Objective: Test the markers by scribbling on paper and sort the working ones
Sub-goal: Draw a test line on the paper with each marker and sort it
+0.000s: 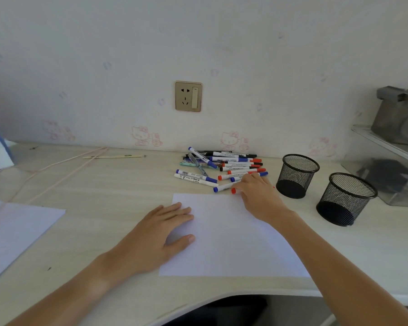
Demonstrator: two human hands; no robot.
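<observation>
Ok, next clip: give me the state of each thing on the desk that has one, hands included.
Sheet of paper: flat, blank, no scribbles.
Left hand: flat on the paper, fingers straight.
Right hand: on the markers at the pile's near edge; grip unclear.
Marker pile: loose heap, visible ends capped.
Near mesh cup: upright, looks empty.
Far mesh cup: upright, looks empty.
</observation>
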